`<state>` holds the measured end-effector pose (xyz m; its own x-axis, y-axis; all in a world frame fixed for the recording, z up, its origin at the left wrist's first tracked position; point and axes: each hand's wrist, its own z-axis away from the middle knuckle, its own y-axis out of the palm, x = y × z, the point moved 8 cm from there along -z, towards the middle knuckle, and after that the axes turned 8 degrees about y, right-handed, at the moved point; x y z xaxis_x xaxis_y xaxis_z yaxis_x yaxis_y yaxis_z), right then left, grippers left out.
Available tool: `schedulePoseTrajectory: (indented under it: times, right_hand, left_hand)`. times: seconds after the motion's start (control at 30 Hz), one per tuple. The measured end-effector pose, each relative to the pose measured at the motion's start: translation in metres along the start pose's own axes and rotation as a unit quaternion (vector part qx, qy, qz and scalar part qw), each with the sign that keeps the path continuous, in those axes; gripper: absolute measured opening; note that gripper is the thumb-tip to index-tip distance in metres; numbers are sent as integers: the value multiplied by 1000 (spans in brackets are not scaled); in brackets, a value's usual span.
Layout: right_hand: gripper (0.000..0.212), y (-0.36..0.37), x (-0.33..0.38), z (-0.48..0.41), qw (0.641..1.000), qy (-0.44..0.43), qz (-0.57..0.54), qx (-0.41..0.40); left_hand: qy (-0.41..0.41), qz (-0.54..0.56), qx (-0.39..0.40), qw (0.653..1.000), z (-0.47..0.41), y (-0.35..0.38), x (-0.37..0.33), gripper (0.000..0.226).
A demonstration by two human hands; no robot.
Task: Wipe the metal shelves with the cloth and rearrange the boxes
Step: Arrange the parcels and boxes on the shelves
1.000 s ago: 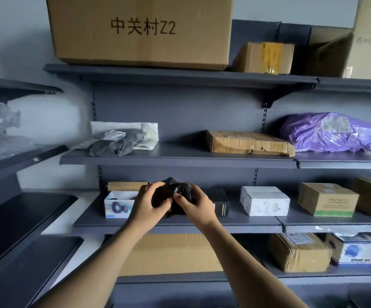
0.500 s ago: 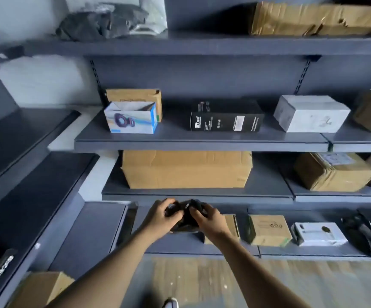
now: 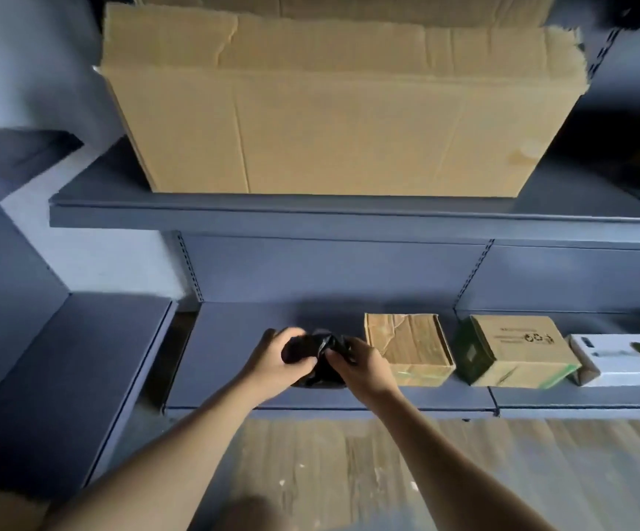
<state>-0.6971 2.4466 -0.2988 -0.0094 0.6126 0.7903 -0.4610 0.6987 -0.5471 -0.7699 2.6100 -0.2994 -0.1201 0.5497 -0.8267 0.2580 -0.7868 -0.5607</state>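
Black cloth [image 3: 318,362] is bunched between left hand [image 3: 276,362] and right hand [image 3: 364,367], both gripping it over the bottom shelf's [image 3: 226,339] left end, likely readying a wipe.

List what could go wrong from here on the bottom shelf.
The left hand and right hand hold the black cloth bunched, so it may wipe little of the bottom shelf. The right hand is close to the taped brown box; a rightward wipe may shove it into the green-edged box.

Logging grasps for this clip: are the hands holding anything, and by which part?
Both hold the bunched black cloth: left hand grips its left side, right hand pinches its right side.
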Motion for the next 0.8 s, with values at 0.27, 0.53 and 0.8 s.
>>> schedulePoseTrajectory:
  times: [0.27,0.53,0.8]
  right_hand:
    - [37,90,-104,-107,999,-35,-12,-25]
    - [37,138,-177,-149,999,29,-28,-1]
    - [45,163,-205,-180,998,61,-32,15]
  left_hand:
    - [98,-55,-36,993,-47,70,136,60]
    - [92,-72,-8,993,-72,134,213,57]
    - [46,-104,4,994,-95,149,241,49]
